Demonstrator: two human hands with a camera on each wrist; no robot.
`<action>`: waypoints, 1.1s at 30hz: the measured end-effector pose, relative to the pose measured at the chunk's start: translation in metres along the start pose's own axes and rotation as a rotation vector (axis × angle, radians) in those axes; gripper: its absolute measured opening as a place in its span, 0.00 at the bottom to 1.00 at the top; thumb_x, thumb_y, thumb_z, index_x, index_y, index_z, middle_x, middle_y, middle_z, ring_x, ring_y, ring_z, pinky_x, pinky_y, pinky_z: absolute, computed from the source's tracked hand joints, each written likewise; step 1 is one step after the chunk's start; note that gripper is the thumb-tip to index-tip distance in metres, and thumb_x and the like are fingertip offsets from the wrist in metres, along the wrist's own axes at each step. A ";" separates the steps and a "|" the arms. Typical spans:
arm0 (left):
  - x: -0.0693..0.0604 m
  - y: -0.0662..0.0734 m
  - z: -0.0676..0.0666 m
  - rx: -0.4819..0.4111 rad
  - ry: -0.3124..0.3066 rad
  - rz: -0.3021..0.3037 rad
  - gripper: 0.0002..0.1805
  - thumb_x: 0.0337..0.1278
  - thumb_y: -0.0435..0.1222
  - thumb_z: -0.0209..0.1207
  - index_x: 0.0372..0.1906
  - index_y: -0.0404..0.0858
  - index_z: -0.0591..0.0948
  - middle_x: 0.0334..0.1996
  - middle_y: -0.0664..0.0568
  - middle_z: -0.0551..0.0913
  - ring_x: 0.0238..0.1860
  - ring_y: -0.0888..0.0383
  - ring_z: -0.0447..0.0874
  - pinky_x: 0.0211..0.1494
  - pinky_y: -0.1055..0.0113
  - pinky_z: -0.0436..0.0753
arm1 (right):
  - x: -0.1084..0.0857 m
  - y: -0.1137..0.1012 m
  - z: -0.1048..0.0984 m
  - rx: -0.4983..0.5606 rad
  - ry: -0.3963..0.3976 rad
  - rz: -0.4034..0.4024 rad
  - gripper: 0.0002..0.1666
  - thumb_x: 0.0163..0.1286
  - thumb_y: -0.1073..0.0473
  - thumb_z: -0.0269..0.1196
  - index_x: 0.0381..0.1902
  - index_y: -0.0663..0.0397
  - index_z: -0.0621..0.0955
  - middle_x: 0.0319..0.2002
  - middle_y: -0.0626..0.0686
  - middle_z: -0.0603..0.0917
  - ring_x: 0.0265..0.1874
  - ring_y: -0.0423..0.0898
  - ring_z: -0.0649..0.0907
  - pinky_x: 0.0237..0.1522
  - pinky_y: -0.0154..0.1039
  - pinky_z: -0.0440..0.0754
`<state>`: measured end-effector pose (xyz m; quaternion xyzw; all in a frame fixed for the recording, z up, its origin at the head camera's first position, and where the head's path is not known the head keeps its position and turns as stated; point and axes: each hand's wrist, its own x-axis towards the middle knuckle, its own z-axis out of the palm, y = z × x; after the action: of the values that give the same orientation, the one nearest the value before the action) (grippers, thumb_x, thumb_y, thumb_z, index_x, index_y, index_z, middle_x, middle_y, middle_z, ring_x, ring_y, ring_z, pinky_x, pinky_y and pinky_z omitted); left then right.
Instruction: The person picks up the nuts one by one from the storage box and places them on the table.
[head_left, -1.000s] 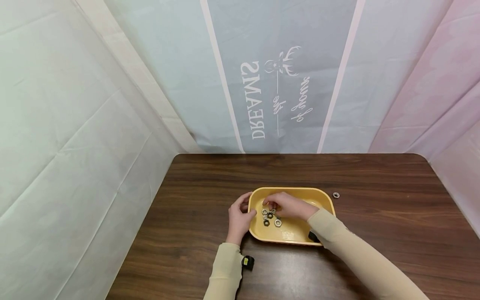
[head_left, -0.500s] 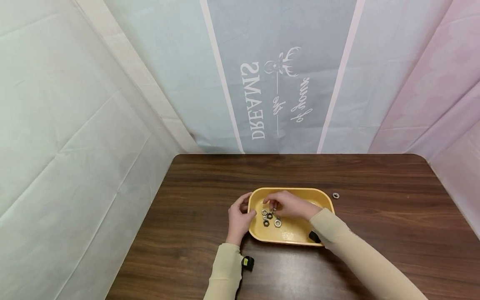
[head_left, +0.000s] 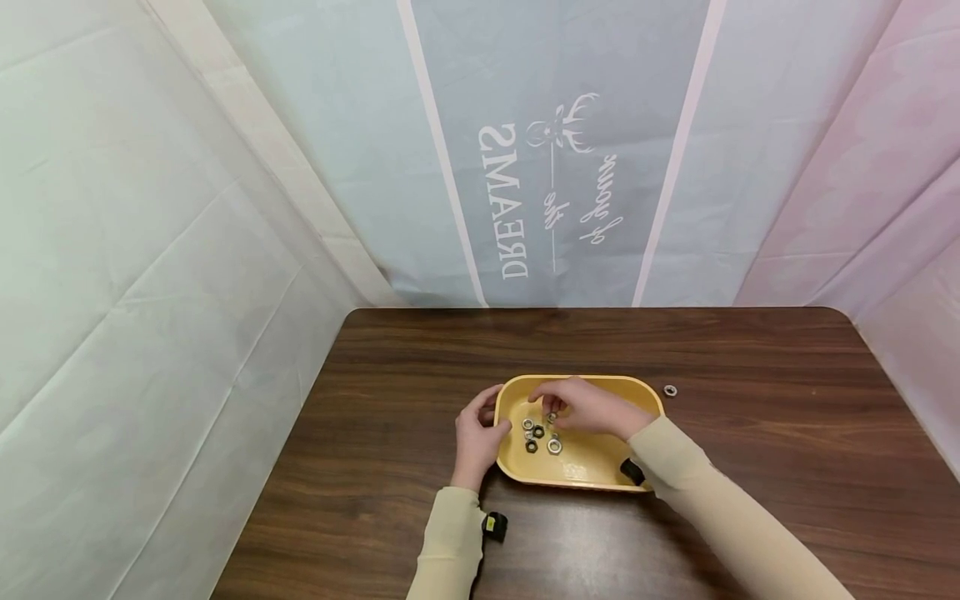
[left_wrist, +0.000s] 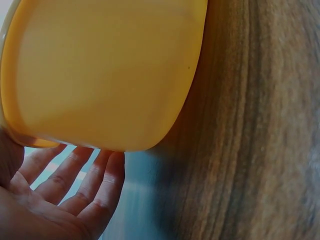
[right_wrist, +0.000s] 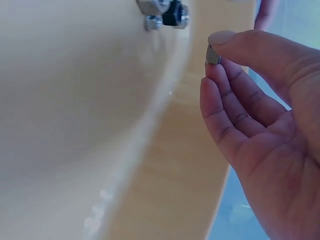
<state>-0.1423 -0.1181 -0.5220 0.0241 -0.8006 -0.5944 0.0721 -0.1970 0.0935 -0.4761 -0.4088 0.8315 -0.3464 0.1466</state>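
A yellow tray (head_left: 600, 475) sits on the table with several silver and dark nuts in its left part. Among them are a large silver nut (head_left: 554, 447) and a dark nut (head_left: 531, 446). My left hand (head_left: 478, 440) grips the tray's left end, thumb at the rim and fingers against the outer wall; the left wrist view shows those fingers touching the yellow wall (left_wrist: 110, 75). Inside the tray, my right hand (head_left: 592, 408) pinches a small metal nut (right_wrist: 213, 56) between thumb and fingertips, above the tray floor in the right wrist view.
One silver nut (head_left: 670, 390) lies on the brown wooden table (head_left: 750, 375), just beyond the tray's right back corner. Printed cloth (head_left: 555, 283) hangs along the table's back edge, and pale cloth (head_left: 225, 350) closes off the left side.
My right hand has shifted slightly to the right, with the pinched nut coming away from the other nuts. The left hand has stayed on the tray's end.
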 end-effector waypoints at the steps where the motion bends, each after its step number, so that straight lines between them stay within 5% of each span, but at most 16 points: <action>1: 0.000 0.000 0.000 0.002 0.001 0.003 0.31 0.41 0.19 0.60 0.55 0.44 0.81 0.42 0.48 0.81 0.37 0.53 0.83 0.32 0.66 0.82 | -0.001 -0.001 -0.001 0.003 -0.003 0.005 0.26 0.53 0.75 0.62 0.53 0.64 0.78 0.33 0.51 0.81 0.34 0.44 0.80 0.40 0.41 0.80; 6: 0.000 0.000 0.000 0.009 0.011 0.031 0.31 0.39 0.20 0.59 0.55 0.42 0.81 0.41 0.48 0.81 0.36 0.54 0.83 0.31 0.65 0.83 | -0.004 -0.007 -0.009 0.007 0.003 0.008 0.27 0.54 0.76 0.61 0.54 0.64 0.77 0.34 0.51 0.82 0.35 0.44 0.80 0.42 0.43 0.80; 22: 0.000 -0.001 0.002 -0.016 0.005 -0.016 0.32 0.40 0.18 0.59 0.55 0.43 0.81 0.43 0.45 0.82 0.38 0.48 0.83 0.33 0.65 0.82 | -0.014 -0.014 -0.030 0.005 0.081 0.008 0.25 0.55 0.75 0.63 0.53 0.63 0.77 0.34 0.52 0.82 0.36 0.46 0.81 0.42 0.45 0.81; 33: -0.012 0.038 -0.006 -0.025 -0.013 0.010 0.29 0.40 0.17 0.57 0.55 0.31 0.79 0.44 0.35 0.80 0.40 0.39 0.81 0.33 0.66 0.82 | -0.027 -0.008 -0.045 0.001 0.143 0.000 0.25 0.55 0.75 0.64 0.53 0.63 0.77 0.34 0.51 0.82 0.36 0.45 0.81 0.42 0.45 0.81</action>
<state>-0.1280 -0.1115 -0.4847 0.0153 -0.7936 -0.6042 0.0704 -0.1994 0.1321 -0.4393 -0.3827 0.8399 -0.3750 0.0869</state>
